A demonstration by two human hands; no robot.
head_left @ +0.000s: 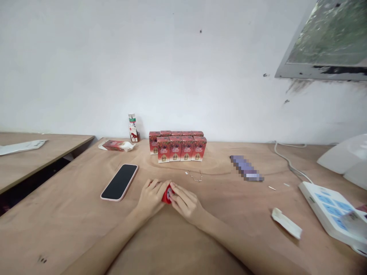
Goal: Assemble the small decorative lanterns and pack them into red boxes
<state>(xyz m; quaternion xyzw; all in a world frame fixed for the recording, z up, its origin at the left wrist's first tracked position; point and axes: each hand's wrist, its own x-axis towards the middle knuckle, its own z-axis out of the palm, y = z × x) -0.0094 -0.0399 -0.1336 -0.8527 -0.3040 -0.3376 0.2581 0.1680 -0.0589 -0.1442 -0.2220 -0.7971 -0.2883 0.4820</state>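
Low over the middle of the wooden table [183,236], both of my hands meet at a small red item [167,196] with a greyish inside. My left hand [153,196] wraps its far left side, fingers closed round it. From the right, my right hand [185,202] has its fingertips pressed at the item's opening, so much of it is covered and its kind cannot be made out. Beyond the hands, several small red printed boxes [181,149] stand upright in two rows. A thin bent wire-like piece [196,176] lies between the boxes and my right hand.
A phone [119,182] lies left of my hands; a wrapped red pack [116,145] and a bottle [133,129] are behind it. To the right are a pixelated purple object [246,168], a crumpled white wrapper [286,223] and a white power strip [332,210] with a cable.
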